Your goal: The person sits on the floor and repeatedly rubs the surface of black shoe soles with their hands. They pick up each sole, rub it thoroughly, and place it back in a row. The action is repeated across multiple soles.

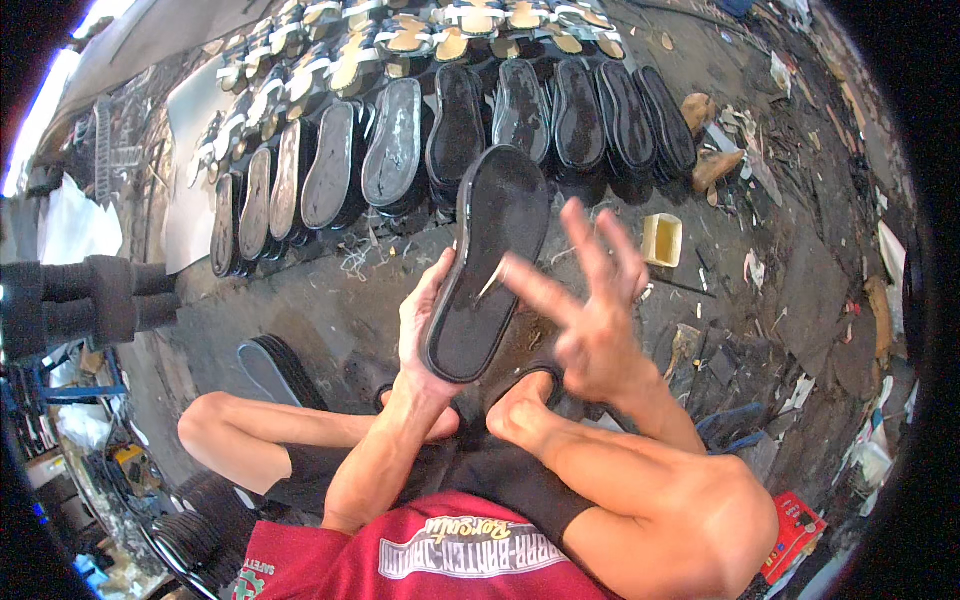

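Note:
My left hand is closed on a black shoe sole, gripping it by its left edge and lower end. The sole is held tilted, its dark inner face turned up toward me, with a raised rim all round. Over its right side my right hand is spread, somewhat blurred, its index fingertip at the sole's face beside a short pale streak. The other fingers of that hand stand apart, and I see nothing gripped in them.
Stacks of black soles stand in a row ahead, with rows of sandals behind them. At right are a small yellowish container, brown foot-shaped lasts and scraps. More soles lie by my left knee; a red box is at lower right.

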A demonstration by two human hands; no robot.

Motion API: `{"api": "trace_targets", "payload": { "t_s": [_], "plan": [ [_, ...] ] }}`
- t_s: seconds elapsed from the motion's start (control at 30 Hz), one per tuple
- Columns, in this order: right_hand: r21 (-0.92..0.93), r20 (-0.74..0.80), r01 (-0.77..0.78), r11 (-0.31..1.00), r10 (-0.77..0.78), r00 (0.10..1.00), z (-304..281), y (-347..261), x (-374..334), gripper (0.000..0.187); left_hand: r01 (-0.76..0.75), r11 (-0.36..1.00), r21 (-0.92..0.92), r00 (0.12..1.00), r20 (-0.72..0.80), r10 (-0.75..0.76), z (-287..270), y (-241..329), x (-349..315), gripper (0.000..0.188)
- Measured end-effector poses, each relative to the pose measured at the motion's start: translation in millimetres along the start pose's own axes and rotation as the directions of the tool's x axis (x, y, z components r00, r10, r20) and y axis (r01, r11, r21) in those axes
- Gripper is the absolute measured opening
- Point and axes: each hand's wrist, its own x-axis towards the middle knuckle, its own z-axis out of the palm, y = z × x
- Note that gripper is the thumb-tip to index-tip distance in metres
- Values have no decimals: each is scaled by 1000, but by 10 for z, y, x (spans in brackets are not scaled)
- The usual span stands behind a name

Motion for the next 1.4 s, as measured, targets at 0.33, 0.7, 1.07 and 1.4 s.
{"api": "trace_targets", "payload": {
  "t_s": [0.33,0.7,1.07,1.4],
  "plan": [
    [-281,219,17,959,47,975,164,263,124,73,129,987,97,979,-171,-111,162,47,-53,45],
    [-148,273,53,988,-10,962,212,117,100,63,125,984,125,979,-179,-101,11,113,-36,40],
    [-161,324,121,979,-64,944,197,37,75,68,51,993,106,979,-201,-29,181,60,-48,39],
    [-109,346,164,980,-117,931,213,-121,44,62,62,988,144,984,-175,-37,21,87,0,42]
  ]
}}
